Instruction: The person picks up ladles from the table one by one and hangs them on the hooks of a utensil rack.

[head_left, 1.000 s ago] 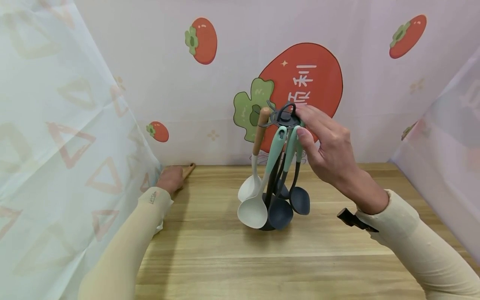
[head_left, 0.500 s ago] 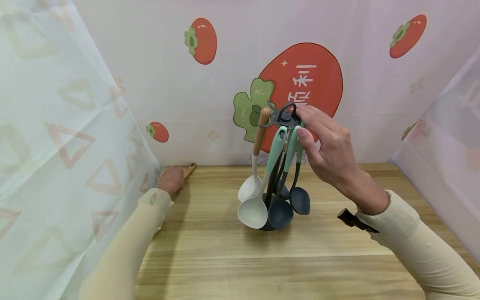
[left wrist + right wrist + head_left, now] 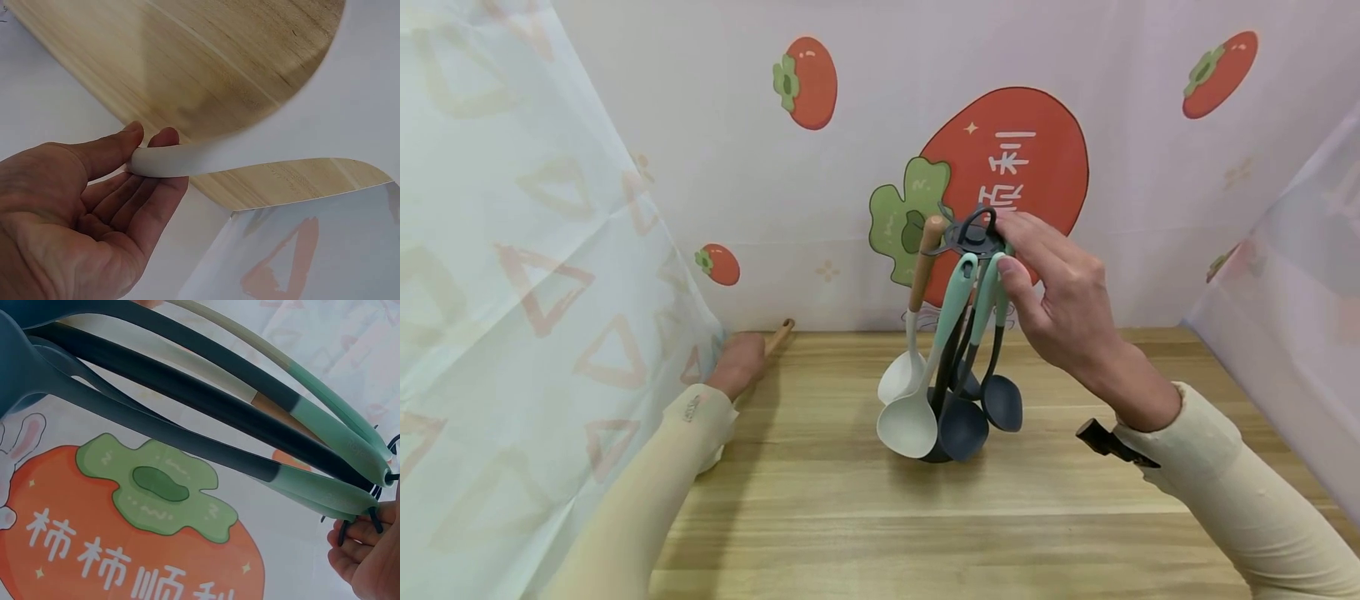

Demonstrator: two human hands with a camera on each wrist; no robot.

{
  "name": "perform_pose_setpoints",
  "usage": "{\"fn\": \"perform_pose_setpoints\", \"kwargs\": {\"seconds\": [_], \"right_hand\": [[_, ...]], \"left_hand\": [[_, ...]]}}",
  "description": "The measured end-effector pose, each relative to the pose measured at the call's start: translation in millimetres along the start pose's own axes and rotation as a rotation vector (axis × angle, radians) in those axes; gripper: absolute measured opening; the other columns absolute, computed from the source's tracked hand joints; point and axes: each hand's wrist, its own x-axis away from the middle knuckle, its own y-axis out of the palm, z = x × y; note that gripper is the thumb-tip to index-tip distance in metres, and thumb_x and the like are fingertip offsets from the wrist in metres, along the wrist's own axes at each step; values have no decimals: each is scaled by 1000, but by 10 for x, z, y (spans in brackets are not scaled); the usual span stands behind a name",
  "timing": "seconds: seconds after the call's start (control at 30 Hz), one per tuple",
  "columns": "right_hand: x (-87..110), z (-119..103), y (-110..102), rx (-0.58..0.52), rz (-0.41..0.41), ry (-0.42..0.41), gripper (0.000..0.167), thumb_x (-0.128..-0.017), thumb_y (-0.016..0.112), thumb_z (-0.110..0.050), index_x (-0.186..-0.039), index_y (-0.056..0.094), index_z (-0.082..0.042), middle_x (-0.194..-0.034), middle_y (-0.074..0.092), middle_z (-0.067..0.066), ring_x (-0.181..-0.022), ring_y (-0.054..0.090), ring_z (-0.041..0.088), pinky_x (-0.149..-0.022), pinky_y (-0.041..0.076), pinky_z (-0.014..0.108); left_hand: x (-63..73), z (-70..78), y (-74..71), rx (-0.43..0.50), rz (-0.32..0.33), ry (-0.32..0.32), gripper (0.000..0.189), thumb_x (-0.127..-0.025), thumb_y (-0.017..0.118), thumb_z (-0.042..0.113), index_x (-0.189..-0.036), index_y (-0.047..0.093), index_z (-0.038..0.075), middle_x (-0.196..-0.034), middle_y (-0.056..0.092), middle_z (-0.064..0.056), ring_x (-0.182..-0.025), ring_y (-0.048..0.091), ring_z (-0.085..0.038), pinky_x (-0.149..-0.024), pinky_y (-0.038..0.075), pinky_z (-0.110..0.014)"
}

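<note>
A dark utensil stand (image 3: 976, 239) rises from the middle of the table, with hooks round its top. From it hang a white ladle (image 3: 907, 425) with a green handle, dark ladles (image 3: 964, 429) with green handles, and a wooden-handled white utensil (image 3: 901, 379). My right hand (image 3: 1063, 287) grips the stand's top from the right, thumb by a green handle (image 3: 340, 440). At the table's far left, my left hand (image 3: 737, 364) pinches the white neck (image 3: 169, 161) of another utensil. Its wooden handle (image 3: 780, 335) points back right; its broad white head is cut off in the left wrist view.
A white sheet with triangles (image 3: 550, 292) hangs close along the left, and another sheet (image 3: 1300, 242) along the right. Behind the wooden table (image 3: 850, 525) is a backdrop (image 3: 850, 183) printed with persimmons. A black strap piece (image 3: 1116, 443) sticks out from my right cuff.
My left forearm has shifted slightly left, and the wooden handle tip by that hand has risen a little. The right hand keeps its hold on the stand.
</note>
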Motion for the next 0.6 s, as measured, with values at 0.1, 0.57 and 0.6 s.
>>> {"fn": "perform_pose_setpoints", "kwargs": {"seconds": [0.1, 0.57, 0.6], "right_hand": [[-6, -3, 2, -12, 7, 3, 53, -109, 49, -38, -140, 66, 2, -139, 68, 20, -133, 63, 39, -116, 47, 49], [6, 0, 16, -11, 8, 3, 52, -108, 50, -35, -140, 66, 3, -139, 68, 20, -133, 63, 39, -115, 48, 49], [4, 0, 17, -11, 9, 2, 51, -108, 50, -34, -140, 66, 3, -139, 68, 20, -133, 63, 39, -115, 48, 49]], "left_hand": [[-4, -35, -1, 34, 7, -5, 14, -88, 62, -8, -76, 58, -1, -73, 61, -16, -66, 58, -30, -60, 52, -43], [154, -37, -150, 126, 116, 30, 26, -88, 78, 10, -65, 66, 3, -59, 60, -9, -58, 59, -29, -55, 53, -47], [166, -26, -160, 130, 129, 34, 25, -87, 79, 10, -67, 68, 2, -59, 61, -9, -58, 60, -30, -56, 54, -49]]}}
